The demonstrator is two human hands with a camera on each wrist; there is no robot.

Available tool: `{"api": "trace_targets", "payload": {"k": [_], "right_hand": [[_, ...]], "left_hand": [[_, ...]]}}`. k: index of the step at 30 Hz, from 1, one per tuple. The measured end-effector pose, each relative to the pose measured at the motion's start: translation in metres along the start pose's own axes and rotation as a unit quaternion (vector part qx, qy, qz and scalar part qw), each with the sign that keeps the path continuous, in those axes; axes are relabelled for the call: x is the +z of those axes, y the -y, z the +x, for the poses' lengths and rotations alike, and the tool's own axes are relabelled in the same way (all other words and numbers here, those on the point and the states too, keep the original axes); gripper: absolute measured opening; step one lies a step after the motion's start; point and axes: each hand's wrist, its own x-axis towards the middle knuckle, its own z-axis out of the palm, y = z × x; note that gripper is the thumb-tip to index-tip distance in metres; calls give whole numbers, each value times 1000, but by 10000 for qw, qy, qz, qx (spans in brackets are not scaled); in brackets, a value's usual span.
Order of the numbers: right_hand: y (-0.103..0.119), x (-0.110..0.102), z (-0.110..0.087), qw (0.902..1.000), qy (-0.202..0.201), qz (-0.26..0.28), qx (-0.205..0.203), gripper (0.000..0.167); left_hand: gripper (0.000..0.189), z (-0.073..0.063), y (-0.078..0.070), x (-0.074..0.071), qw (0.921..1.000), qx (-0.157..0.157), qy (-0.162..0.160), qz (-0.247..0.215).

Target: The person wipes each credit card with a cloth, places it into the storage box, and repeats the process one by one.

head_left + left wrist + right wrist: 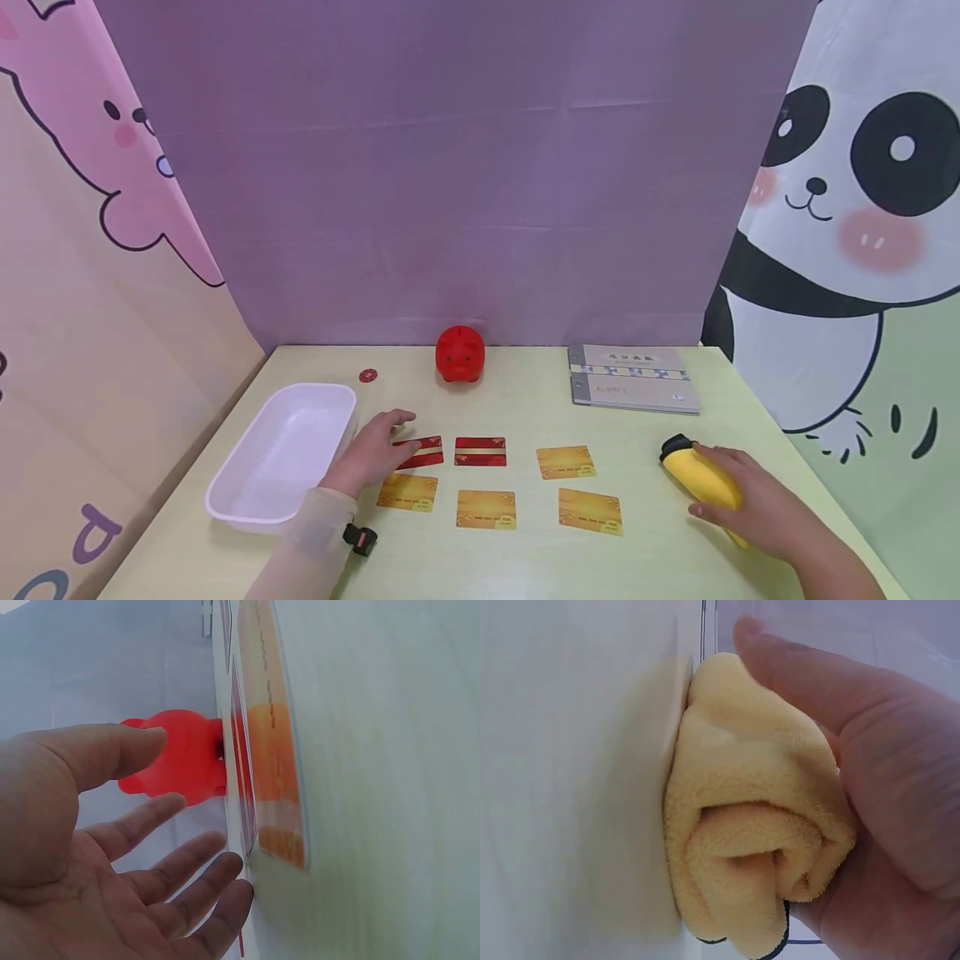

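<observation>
My left hand (375, 450) is over the left red card (429, 452), its fingers spread and slightly bent with nothing held. In the left wrist view the hand (142, 855) shows its palm, with fingertips near the cards; whether any finger touches one, I cannot tell. Around it lie a second red card (480, 452) and several gold cards (486, 509). At the table's right, my right hand (738, 496) grips a rolled yellow towel (697, 475) with a black end. The right wrist view shows the towel's coiled end (757, 847) against the palm, resting on the table.
A white plastic tray (217, 496) stands left of my left hand. Toward the back are a red piggy bank (460, 356), a small round red disc (367, 376) and a grey notebook (633, 379). A purple cloth (480, 183) hangs behind the table.
</observation>
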Motion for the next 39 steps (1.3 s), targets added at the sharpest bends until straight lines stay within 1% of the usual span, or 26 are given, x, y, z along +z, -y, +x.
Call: {"api": "trace_targets", "payload": {"k": [3, 6, 10, 15, 18, 25, 33, 39], "right_hand": [[0, 1, 1, 10000, 62, -22, 67, 91], [-1, 2, 2, 9998, 96, -66, 134, 90], [-3, 3, 3, 9997, 107, -139, 146, 88], [-5, 4, 6, 9990, 234, -234, 304, 88], [-6, 5, 6, 9987, 246, -252, 355, 89], [-8, 5, 10, 9986, 151, -371, 349, 84], [-16, 2, 10, 9976, -95, -490, 475, 67], [-17, 1, 12, 9970, -146, -445, 614, 60]], "left_hand": [[52, 1, -2, 1, 9999, -123, -22, 31], [52, 2, -2, 2, 9998, -180, -44, 120], [50, 3, -1, 2, 9994, -256, -48, 246], [47, 4, 1, 3, 9986, -383, -41, 350], [47, 5, 2, 3, 9983, -395, -59, 415], [48, 1, 1, 1, 9976, -320, -111, 597], [47, -1, 1, 0, 9979, -344, -117, 545], [44, 0, 3, 1, 9981, -386, -120, 475]]}}
